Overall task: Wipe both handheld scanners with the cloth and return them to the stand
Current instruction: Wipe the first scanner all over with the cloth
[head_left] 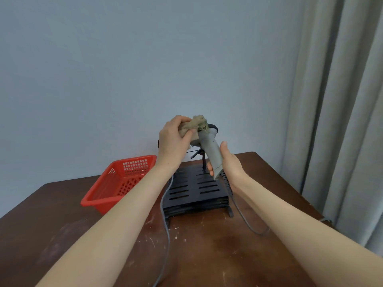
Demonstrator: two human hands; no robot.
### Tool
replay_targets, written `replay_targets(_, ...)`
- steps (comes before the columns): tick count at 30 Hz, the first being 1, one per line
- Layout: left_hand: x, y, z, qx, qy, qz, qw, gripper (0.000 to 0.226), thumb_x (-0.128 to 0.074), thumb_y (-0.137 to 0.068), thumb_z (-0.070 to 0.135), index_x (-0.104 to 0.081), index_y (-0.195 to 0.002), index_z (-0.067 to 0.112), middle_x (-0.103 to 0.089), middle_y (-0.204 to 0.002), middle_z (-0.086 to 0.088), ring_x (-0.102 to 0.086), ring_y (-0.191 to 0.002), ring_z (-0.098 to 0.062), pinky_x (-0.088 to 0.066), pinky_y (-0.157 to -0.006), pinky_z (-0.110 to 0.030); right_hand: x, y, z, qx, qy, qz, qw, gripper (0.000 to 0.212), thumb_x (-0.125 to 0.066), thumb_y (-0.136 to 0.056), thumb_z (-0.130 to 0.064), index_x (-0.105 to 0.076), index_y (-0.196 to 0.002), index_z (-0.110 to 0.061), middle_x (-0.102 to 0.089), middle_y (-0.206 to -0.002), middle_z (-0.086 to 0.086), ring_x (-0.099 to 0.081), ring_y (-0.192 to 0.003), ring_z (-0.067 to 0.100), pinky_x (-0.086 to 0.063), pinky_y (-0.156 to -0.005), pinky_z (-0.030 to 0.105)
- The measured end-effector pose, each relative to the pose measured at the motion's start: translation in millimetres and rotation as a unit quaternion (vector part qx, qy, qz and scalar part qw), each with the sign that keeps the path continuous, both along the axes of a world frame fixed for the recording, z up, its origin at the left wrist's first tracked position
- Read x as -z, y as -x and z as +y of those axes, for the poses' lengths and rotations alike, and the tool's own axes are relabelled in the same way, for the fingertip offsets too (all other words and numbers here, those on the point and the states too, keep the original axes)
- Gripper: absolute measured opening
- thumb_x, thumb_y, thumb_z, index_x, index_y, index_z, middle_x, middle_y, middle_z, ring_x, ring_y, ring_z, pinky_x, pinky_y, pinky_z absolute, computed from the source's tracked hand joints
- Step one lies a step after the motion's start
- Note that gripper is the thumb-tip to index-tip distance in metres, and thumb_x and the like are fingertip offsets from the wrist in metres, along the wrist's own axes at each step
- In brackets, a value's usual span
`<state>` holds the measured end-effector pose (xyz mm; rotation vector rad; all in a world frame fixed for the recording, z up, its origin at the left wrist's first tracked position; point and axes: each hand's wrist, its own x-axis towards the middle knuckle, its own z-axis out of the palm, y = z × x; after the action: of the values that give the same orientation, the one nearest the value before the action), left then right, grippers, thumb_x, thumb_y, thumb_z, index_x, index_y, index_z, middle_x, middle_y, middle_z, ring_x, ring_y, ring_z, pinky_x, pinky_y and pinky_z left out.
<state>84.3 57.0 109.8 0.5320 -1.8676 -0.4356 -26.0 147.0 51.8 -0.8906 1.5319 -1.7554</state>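
Scanner (210, 151) off tabletop (207, 262), held in air. Near: scuffed wood showing between forearms, grey cable (166, 224) trailing across it toward near edge. Black slotted stand (194, 190) mid-tabletop, below scanner. Right hand (231, 165): fingers wrapped round handle's lower end. Left hand (173, 141): fingers bunching cloth (195, 126) against scanner head (head mostly hidden). Red basket (122, 181) left of stand, by far-left edge. Beyond: wall (124, 69), curtain (342, 100) right.
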Motion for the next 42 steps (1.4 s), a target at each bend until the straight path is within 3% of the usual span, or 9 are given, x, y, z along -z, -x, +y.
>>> replay_targets(5, 7.5, 12.3, 12.3, -0.005, 0.131, -0.021, 0.991, 0.02, -0.065, -0.075, 0.002, -0.067, -0.094, 0.008, -0.057, -0.097, -0.002, -0.055, -0.09, -0.015, -0.043, -0.079, -0.021, 8.1, -2.0, 4.5, -0.011, 0.025, -0.032, 0.999, 0.06, -0.023, -0.101, -0.046, -0.063, -0.079, -0.007, -0.061, -0.054, 0.004, -0.053, -0.047, 0.015, -0.044, -0.057, 0.027)
replay_targets(9, 23.5, 18.8, 15.1, -0.011, 0.204, -0.111, 0.972, 0.029, -0.056, -0.079, 0.006, -0.07, -0.103, 0.013, -0.064, -0.104, -0.001, -0.048, -0.097, -0.017, -0.041, -0.081, -0.023, 10.2, -1.4, 5.1, -0.006, 0.03, -0.013, 0.999, 0.059, -0.027, -0.101, -0.046, -0.062, -0.075, -0.006, -0.061, -0.051, 0.004, -0.054, -0.045, 0.014, -0.045, -0.055, 0.027)
replay_targets(17, 49.2, 16.8, 44.8, 0.071, 0.093, -0.189, 0.975, 0.031, -0.061, -0.078, 0.006, -0.071, -0.106, 0.014, -0.064, -0.106, 0.004, -0.051, -0.101, -0.017, -0.04, -0.089, -0.027, 9.1, 10.8, 8.7, 0.056, 0.02, -0.088, 0.994, 0.045, -0.035, -0.101, -0.036, -0.049, -0.063, -0.015, -0.05, -0.052, 0.007, -0.048, -0.043, 0.015, -0.039, -0.046, 0.026)
replay_targets(28, 28.0, 28.1, 35.1, 0.02, 0.026, -0.144, 0.989, 0.025, -0.061, -0.083, 0.011, -0.072, -0.105, 0.016, -0.063, -0.107, 0.003, -0.053, -0.102, -0.016, -0.038, -0.085, -0.024, 7.8, 13.8, 14.9, 0.003, 0.029, -0.099, 0.995, 0.058, -0.036, -0.097, -0.05, -0.063, -0.073, -0.006, -0.057, -0.055, 0.01, -0.051, -0.047, 0.018, -0.044, -0.051, 0.028)
replay_targets(31, 37.8, 24.9, 54.0, 0.077, 0.063, -0.179, 0.979, 0.028, -0.062, -0.079, 0.007, -0.073, -0.103, 0.016, -0.065, -0.104, 0.004, -0.05, -0.098, -0.016, -0.034, -0.083, -0.021, 5.6, 19.3, 17.8, 0.026, 0.009, -0.077, 0.997, 0.036, -0.039, -0.1, -0.026, -0.053, -0.069, -0.014, -0.052, -0.064, 0.002, -0.047, -0.057, 0.013, -0.045, -0.042, 0.019)
replay_targets(34, 37.6, 24.0, 54.8, 0.09, 0.066, -0.196, 0.974, 0.028, -0.062, -0.079, 0.007, -0.073, -0.103, 0.017, -0.065, -0.103, 0.004, -0.05, -0.098, -0.016, -0.035, -0.083, -0.023, 0.4, 19.1, 16.7, 0.013, -0.038, -0.072, 0.997, 0.038, -0.035, -0.1, -0.011, -0.043, -0.064, -0.013, -0.043, -0.064, 0.005, -0.039, -0.055, 0.011, -0.037, -0.036, 0.009)
replay_targets(36, 30.6, 25.8, 43.9, 0.06, 0.04, -0.178, 0.981, 0.026, -0.062, -0.082, 0.009, -0.072, -0.105, 0.016, -0.065, -0.105, 0.002, -0.052, -0.102, -0.017, -0.035, -0.084, -0.023, 1.8, 14.9, 15.4, -0.028, -0.042, -0.061, 0.997, 0.044, -0.038, -0.101, -0.026, -0.05, -0.063, -0.006, -0.045, -0.058, 0.013, -0.041, -0.049, 0.017, -0.039, -0.045, 0.018)
replay_targets(38, 23.5, 27.6, 33.5, 0.022, 0.025, -0.155, 0.987, 0.025, -0.062, -0.084, 0.011, -0.072, -0.106, 0.016, -0.065, -0.107, 0.001, -0.053, -0.103, -0.019, -0.036, -0.085, -0.024, 1.5, 9.4, 19.8, -0.018, 0.018, -0.136, 0.99, 0.05, -0.039, -0.099, -0.042, -0.059, -0.075, -0.002, -0.053, -0.054, 0.015, -0.048, -0.045, 0.021, -0.041, -0.047, 0.027)
replay_targets(42, 27.8, 26.3, 50.1, 0.058, 0.024, -0.168, 0.984, 0.026, -0.064, -0.08, 0.01, -0.073, -0.102, 0.017, -0.064, -0.102, 0.004, -0.053, -0.1, -0.015, -0.039, -0.085, -0.025, 5.8, 14.8, 17.3, 0.02, 0.039, -0.149, 0.988, 0.043, -0.037, -0.101, -0.034, -0.054, -0.07, -0.009, -0.053, -0.057, 0.009, -0.049, -0.049, 0.016, -0.042, -0.048, 0.026)
